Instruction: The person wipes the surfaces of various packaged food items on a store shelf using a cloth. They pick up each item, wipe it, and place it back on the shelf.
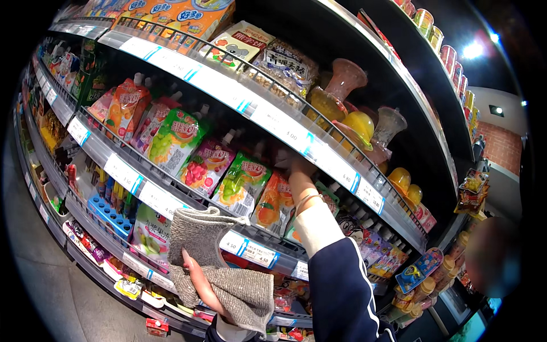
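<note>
My left hand [202, 280] grips a folded grey-brown cloth [239, 286] in front of the shelf edge, with one finger lying over the fabric. My right hand [302, 167] reaches into the middle shelf, above and behind a row of spouted jelly pouches. Its fingers are lost in shadow under the upper shelf, so what they touch is hidden. Close below that wrist stands an orange pouch [273, 201]. To its left are a green grape pouch [242, 184], a purple pouch [208, 166] and another green pouch [176, 139].
Overhead juts the upper shelf's price rail [273, 124], with a wire guard and snack packs [284, 64]. The middle shelf's wire guard [171, 175] fronts the pouches. Lower shelves hold a blue rack [110, 216] and sweets. A small red box [157, 327] is by the floor. A blurred person [491, 256] appears at right.
</note>
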The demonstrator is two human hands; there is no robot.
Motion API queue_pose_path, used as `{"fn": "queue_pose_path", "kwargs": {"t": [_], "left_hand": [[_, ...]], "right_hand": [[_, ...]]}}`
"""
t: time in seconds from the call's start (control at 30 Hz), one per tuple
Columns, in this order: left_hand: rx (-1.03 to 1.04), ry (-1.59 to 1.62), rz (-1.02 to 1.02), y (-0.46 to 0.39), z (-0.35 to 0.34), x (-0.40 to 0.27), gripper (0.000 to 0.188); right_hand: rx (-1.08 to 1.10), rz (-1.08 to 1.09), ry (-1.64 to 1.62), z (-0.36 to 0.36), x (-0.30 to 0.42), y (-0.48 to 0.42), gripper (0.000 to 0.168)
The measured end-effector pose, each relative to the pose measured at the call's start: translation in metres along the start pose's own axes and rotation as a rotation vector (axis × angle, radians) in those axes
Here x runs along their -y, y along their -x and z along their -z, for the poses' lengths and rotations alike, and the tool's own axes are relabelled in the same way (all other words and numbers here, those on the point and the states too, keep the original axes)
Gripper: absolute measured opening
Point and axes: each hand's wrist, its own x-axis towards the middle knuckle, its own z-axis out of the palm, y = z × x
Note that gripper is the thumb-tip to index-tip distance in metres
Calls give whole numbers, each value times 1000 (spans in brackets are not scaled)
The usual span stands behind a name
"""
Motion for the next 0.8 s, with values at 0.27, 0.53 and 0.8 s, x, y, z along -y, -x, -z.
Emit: {"fn": "queue_pose_path", "kwargs": {"t": [0.27, 0.53, 0.8], "left_hand": [[29, -29, -101, -12, 2, 4, 53], [71, -98, -189, -12, 13, 15, 53], [13, 164, 3, -20, 21, -12, 52]], "right_hand": [[130, 156, -35, 8, -8, 13, 54], [95, -58, -32, -7, -6, 33, 65], [-114, 172, -121, -2, 20, 17, 55]]}}
